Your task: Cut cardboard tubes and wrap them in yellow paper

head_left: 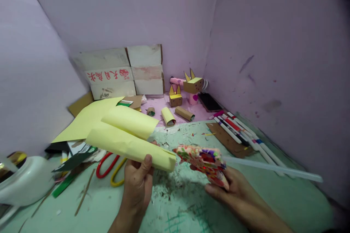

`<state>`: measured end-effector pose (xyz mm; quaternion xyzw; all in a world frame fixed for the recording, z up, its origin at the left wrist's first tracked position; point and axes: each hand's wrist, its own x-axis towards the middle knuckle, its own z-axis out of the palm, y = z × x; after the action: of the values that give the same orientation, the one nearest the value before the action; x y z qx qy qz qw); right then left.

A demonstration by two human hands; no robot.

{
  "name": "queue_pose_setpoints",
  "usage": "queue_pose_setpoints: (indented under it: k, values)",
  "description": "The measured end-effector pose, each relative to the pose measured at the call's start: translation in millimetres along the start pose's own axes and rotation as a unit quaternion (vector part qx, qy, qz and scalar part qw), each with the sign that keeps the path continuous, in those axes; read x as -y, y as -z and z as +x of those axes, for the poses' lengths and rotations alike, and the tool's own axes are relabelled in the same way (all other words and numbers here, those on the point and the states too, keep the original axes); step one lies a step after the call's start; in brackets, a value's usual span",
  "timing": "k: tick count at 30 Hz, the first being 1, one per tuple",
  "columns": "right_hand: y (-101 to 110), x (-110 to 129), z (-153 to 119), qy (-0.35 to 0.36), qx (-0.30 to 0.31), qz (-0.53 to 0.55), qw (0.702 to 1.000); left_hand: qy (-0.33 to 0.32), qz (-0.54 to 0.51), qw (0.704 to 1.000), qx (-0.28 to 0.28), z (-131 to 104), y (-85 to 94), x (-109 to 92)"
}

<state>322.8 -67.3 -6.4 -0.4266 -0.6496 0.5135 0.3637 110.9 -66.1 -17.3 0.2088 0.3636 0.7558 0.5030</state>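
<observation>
My left hand (139, 176) grips a sheet of yellow paper (131, 147) near its right end, thumb on top; the sheet is curled into a tube shape there. In my right hand (228, 184) is a glue gun (203, 160) covered in a colourful floral pattern. A long translucent glue stick (273, 167) sticks out of its back to the right. The glue gun's nozzle points left, close to the edge of the rolled paper; whether they touch I cannot tell. Fingers behind the paper are partly hidden.
Scissors with red and yellow handles (108, 169) lie left of my left hand. A white pot-like object (30, 180) stands far left. Cardboard figures with ears (175, 98), short tubes (168, 116) and a phone (210, 102) sit at the back. Several markers (229, 129) lie right.
</observation>
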Motion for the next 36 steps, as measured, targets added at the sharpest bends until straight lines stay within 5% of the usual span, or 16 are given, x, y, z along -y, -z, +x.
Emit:
queue_pose_setpoints:
  k: [7, 36]
  values:
    - [-6, 0, 1, -0.01, 0.049, -0.02, 0.999, 0.007, 0.016, 1.0, -0.004, -2, -2.9, -2]
    - [-9, -2, 0, -0.06, 0.023, -0.069, 0.996, -0.018, 0.053, 0.998, 0.024, -8, -6.3, -2]
